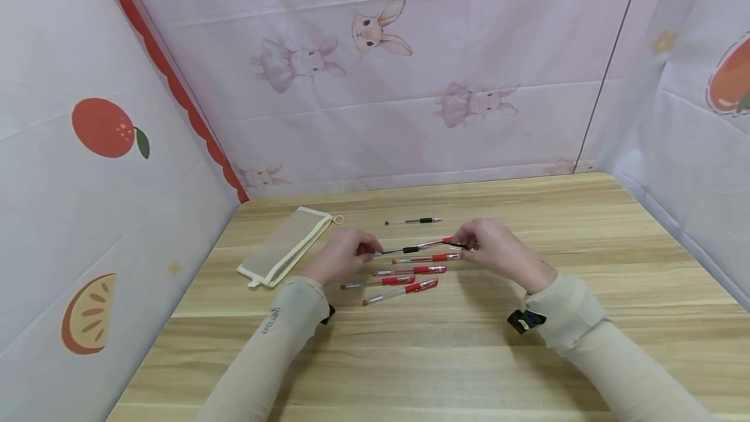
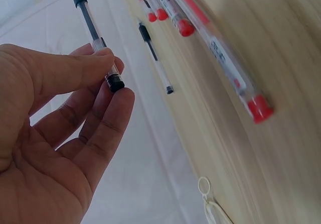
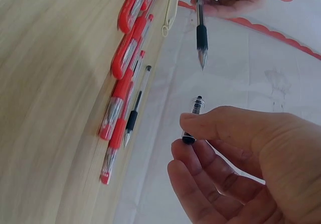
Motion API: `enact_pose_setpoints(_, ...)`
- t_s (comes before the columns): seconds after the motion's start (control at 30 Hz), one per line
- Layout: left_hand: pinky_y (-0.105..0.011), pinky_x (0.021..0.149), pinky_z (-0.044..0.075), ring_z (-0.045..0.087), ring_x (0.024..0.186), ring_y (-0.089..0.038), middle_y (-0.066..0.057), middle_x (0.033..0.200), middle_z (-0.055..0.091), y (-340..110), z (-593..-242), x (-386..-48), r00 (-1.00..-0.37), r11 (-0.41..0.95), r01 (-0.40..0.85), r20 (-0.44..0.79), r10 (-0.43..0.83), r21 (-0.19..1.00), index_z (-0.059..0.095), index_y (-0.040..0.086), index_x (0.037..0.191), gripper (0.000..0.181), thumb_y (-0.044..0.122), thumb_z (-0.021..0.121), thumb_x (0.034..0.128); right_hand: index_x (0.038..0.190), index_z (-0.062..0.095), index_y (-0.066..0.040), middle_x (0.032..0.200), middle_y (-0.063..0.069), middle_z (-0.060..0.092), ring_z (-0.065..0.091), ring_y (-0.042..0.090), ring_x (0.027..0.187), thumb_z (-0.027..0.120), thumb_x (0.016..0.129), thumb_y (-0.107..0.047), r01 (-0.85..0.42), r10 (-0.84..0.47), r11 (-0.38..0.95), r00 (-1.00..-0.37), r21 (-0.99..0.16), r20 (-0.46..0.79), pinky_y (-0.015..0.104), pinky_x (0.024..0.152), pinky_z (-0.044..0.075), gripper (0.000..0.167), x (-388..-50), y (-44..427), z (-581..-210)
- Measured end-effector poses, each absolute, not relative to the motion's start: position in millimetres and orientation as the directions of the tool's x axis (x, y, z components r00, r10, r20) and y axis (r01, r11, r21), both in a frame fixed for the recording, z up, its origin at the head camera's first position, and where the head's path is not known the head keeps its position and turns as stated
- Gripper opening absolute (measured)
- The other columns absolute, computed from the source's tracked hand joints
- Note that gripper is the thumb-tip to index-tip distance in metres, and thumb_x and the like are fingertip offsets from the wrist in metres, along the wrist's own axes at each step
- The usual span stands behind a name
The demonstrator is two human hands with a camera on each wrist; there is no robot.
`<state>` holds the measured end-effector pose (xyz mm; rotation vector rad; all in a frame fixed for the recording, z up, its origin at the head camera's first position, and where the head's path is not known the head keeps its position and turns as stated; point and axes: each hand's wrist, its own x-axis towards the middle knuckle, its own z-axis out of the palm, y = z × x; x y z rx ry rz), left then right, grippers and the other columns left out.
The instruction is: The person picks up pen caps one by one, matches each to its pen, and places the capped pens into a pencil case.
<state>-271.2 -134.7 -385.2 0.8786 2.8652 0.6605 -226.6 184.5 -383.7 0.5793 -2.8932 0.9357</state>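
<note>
In the head view my left hand (image 1: pixel 344 253) pinches the rear end of an uncapped black gel pen (image 1: pixel 412 249), held just over the table with its tip pointing right. Facing it, my right hand (image 1: pixel 495 246) holds a clear pen cap (image 3: pixel 194 116) with a black end between thumb and fingertips. A gap separates tip and cap in the right wrist view. Red gel pens (image 1: pixel 409 270), several of them, lie capped in a loose row beneath and nearer than the hands. Beyond them lies a second black pen (image 1: pixel 413 221), its bare tip showing in the right wrist view.
A pale mesh zip pouch (image 1: pixel 275 243) with a ring pull (image 1: pixel 338 219) lies left of the pens. The wood-grain table (image 1: pixel 422 370) is bounded by printed cloth at the back (image 1: pixel 363 142) and on both sides.
</note>
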Motion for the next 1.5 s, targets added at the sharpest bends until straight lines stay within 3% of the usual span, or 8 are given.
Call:
enact_pose_setpoints(0.43,-0.032,0.081,0.062,0.068,0.086,-0.013,-0.011,0.107,0.080,-125.9,-385.6,-268.9,-0.821,0.718,0.513,0.024,0.571,0.470,0.082,0.005,0.111,0.020,-0.005,0.067,0.1002,0.105,0.079,0.000,0.095,0.010,0.077,0.070,0.015,0.082,0.077,0.086,0.008,-0.402,-0.366,0.727,-0.913,-0.556,0.181,0.028,0.074,0.062,0.021,-228.8,171.1,-388.4)
enact_pose_setpoints(0.8,-0.033,0.083,0.063,0.069,0.086,-0.013,-0.008,0.106,0.081,-125.5,-387.0,-269.3,-0.824,0.720,0.515,0.036,0.566,0.466,0.082,0.005,0.109,0.020,-0.005,0.068,0.0998,0.103,0.080,0.000,0.095,0.009,0.075,0.067,0.015,0.081,0.076,0.085,0.009,-0.425,-0.371,0.731,-0.904,-0.533,0.212,0.029,0.072,0.058,0.020,-228.0,168.6,-389.6)
enact_pose_setpoints(1.07,-0.032,0.083,0.063,0.070,0.088,-0.012,-0.004,0.104,0.081,-124.8,-387.0,-268.9,-0.817,0.725,0.530,0.038,0.575,0.441,0.083,0.007,0.109,0.020,-0.004,0.070,0.0991,0.104,0.080,-0.001,0.095,0.008,0.076,0.070,0.016,0.084,0.077,0.086,0.009,-0.443,-0.396,0.721,-0.894,-0.532,0.209,0.030,0.076,0.062,0.020,-226.9,166.1,-390.4)
enact_pose_setpoints(1.5,-0.035,0.084,0.062,0.068,0.088,-0.013,-0.008,0.108,0.081,-117.7,-385.2,-268.7,-0.798,0.709,0.553,0.034,0.602,0.437,0.083,0.008,0.109,0.020,-0.003,0.068,0.1009,0.104,0.081,-0.002,0.098,0.008,0.077,0.070,0.014,0.085,0.079,0.089,0.005,-0.477,-0.423,0.702,-0.877,-0.528,0.229,0.032,0.077,0.063,0.016,-227.8,161.0,-393.7)
